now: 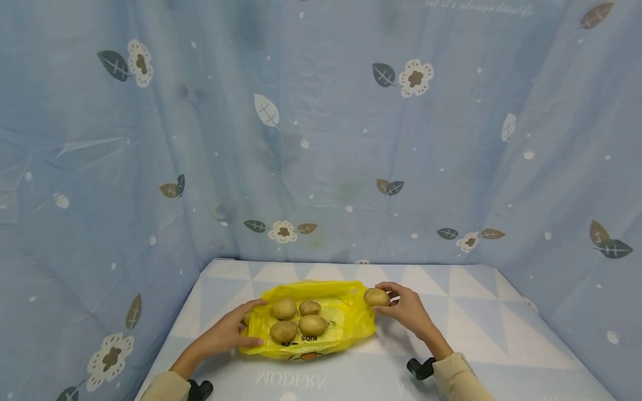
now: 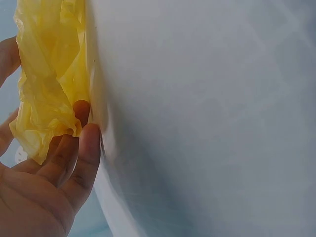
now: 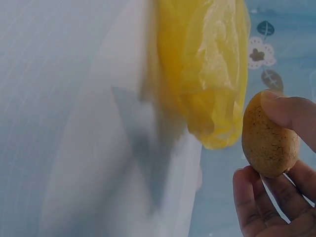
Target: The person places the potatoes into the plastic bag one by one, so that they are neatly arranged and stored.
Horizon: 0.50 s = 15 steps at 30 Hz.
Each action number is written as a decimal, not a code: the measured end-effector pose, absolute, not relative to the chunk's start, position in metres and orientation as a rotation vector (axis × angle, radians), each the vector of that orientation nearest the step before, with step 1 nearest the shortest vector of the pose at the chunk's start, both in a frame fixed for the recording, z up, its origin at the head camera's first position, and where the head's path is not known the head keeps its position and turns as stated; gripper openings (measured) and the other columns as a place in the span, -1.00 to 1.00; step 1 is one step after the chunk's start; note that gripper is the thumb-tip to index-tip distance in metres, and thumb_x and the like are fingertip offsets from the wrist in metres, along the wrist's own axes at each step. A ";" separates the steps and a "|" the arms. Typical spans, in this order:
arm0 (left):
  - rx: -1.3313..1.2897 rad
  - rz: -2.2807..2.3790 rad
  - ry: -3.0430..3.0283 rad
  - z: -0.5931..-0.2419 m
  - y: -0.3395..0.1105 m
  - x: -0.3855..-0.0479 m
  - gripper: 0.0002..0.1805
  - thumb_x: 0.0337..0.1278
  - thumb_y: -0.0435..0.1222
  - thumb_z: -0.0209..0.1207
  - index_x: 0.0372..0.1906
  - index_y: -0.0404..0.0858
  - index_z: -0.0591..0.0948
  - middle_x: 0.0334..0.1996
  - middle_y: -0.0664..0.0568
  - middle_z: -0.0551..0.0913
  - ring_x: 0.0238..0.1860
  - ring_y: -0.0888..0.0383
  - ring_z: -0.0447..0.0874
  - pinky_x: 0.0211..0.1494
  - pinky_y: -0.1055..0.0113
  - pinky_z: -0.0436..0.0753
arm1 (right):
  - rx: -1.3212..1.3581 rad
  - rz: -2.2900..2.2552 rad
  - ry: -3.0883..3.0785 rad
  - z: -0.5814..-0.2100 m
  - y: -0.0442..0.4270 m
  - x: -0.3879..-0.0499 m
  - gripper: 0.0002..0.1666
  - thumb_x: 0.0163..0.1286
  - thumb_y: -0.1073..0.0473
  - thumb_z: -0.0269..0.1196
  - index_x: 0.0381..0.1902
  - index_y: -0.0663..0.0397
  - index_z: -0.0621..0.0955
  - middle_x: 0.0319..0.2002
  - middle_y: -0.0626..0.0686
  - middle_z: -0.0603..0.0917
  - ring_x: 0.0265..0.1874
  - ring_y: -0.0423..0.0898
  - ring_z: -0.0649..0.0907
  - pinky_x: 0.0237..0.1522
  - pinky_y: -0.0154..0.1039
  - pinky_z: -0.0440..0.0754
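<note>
A yellow plastic bag (image 1: 346, 323) lies spread on the table, its mouth gaping upward. Inside, several potatoes (image 1: 283, 332) sit together toward its left half. My left hand (image 1: 234, 328) holds the bag's left end, thumb on the near side and fingers on the far side. Crumpled yellow plastic (image 2: 49, 74) shows between those fingers in the left wrist view. At the bag's right rim, my right hand (image 1: 405, 306) pinches one potato (image 3: 269, 138) between thumb and fingers, raised beside the bag. Part of another potato near my left palm is mostly hidden.
The table (image 1: 476, 334) has a pale blue and white triangle pattern with printed lettering near the front. A blue curtain (image 1: 331, 139) with leaves and flowers hangs behind and along both sides. A dark strap mount (image 1: 421, 368) sits at my right wrist.
</note>
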<state>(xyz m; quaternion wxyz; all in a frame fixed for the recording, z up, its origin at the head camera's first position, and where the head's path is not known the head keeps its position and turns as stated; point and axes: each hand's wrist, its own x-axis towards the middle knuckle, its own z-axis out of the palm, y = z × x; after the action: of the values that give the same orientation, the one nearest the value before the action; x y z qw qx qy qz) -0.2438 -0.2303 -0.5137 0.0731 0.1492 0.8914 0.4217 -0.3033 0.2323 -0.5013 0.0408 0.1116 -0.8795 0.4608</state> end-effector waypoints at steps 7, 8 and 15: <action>0.460 1.288 2.672 -0.516 -0.230 -0.244 -0.04 0.01 -0.05 0.55 0.52 -0.09 0.36 0.51 -0.17 0.32 0.48 -0.26 0.24 0.32 -0.27 0.39 | 0.420 1.435 -2.687 -0.498 0.221 -0.303 -0.37 0.06 -0.02 0.65 0.12 -0.25 0.69 0.02 -0.11 0.71 -0.21 -0.09 0.68 -0.17 -0.24 0.68; 0.462 1.288 2.673 -0.517 -0.230 -0.245 -0.04 0.01 -0.05 0.55 0.52 -0.09 0.36 0.51 -0.17 0.32 0.48 -0.26 0.24 0.33 -0.29 0.38 | 0.427 1.435 -2.688 -0.498 0.219 -0.302 -0.38 0.06 -0.01 0.65 0.11 -0.25 0.70 0.02 -0.11 0.71 -0.21 -0.09 0.68 -0.17 -0.24 0.67; 0.476 1.279 2.663 -0.514 -0.230 -0.245 -0.04 0.02 -0.05 0.55 0.52 -0.12 0.36 0.50 -0.18 0.33 0.47 -0.28 0.25 0.28 -0.28 0.42 | 0.502 1.409 -2.688 -0.500 0.209 -0.301 -0.37 0.06 -0.01 0.64 0.12 -0.20 0.69 -0.01 -0.08 0.71 -0.21 -0.11 0.68 -0.17 -0.26 0.67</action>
<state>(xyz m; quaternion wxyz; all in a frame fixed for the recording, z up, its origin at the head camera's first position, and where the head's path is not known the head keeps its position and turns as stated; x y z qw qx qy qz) -0.2454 -0.2299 -0.5142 0.0747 0.1586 0.8875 0.4261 -0.3009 0.2088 -0.5000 0.0325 0.1631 -0.8733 0.4578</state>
